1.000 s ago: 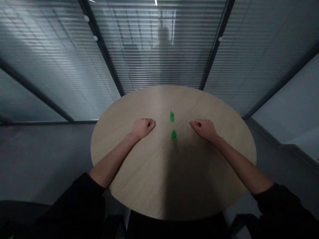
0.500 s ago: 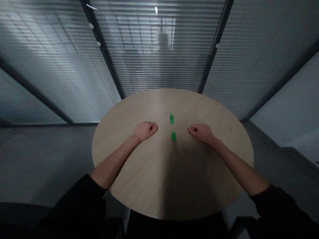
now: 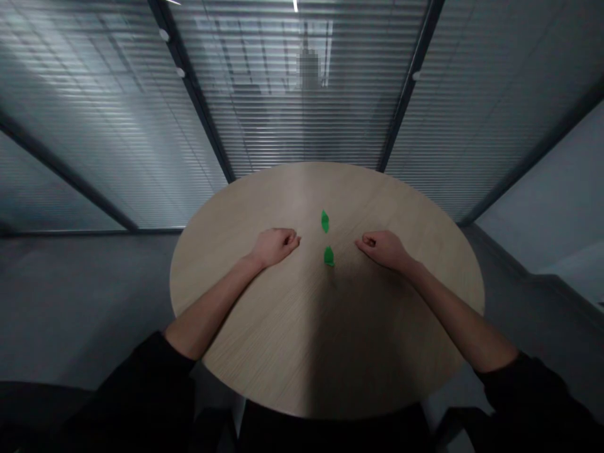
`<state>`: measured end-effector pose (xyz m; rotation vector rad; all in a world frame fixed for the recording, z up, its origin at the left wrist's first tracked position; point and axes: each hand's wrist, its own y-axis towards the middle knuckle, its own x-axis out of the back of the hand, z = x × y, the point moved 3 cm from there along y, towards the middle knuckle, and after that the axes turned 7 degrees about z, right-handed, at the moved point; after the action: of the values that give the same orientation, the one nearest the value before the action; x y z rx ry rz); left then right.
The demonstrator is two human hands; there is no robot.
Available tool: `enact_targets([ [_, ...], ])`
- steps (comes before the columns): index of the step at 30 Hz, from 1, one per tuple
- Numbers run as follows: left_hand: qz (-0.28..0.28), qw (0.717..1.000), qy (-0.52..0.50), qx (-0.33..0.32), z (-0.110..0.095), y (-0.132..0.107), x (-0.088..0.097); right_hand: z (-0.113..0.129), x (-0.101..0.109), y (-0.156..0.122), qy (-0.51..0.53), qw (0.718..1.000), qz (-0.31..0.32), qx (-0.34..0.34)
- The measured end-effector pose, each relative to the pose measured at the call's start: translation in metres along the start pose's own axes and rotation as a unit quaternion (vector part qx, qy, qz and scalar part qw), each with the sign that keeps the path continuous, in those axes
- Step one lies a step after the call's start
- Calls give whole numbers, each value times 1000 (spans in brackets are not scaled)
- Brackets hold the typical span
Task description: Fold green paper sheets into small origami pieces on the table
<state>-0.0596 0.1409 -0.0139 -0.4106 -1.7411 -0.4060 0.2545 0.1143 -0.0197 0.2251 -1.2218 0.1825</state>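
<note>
Two small bright green pieces lie on the wooden table, one behind the other; their kind is too small to make out. The farther green piece [image 3: 325, 221] is narrow with a pointed top. Closer to me, the second green piece [image 3: 329, 256] is wider at its base. My left hand [image 3: 277, 246] rests on the tabletop left of them, fingers curled into a loose fist. On the other side my right hand [image 3: 383, 248] lies likewise curled and closed. Neither hand touches a green piece, and no object shows in either fist.
The round, light wood table [image 3: 264, 352] has a shadow across its near right part. Beyond it stand glass panels with horizontal blinds [image 3: 302, 141] and dark frames. Grey floor [image 3: 94, 296] surrounds the table, and a pale wall [image 3: 557, 207] rises at the right.
The view has shifted slightly, so the table and green pieces sit a little higher in the picture. Both hands keep their closed pose in about the same place on the table.
</note>
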Motion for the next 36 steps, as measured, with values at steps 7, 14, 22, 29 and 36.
enact_targets([
  [7,-7,1000,-7,-6,2,0,-1,1,1,-1,10,1000,-1,2],
  [14,-7,1000,-6,-4,0,0,-1,5,1,-2,24,1000,-5,8],
  [22,-1,1000,-5,3,-3,-1,2,5,2,-2,40,999,-6,7],
  [29,6,1000,-6,8,-6,-1,4,13,2,-5,80,996,-14,22],
  [36,4,1000,-5,9,-5,0,2,47,-11,-13,182,979,12,90],
])
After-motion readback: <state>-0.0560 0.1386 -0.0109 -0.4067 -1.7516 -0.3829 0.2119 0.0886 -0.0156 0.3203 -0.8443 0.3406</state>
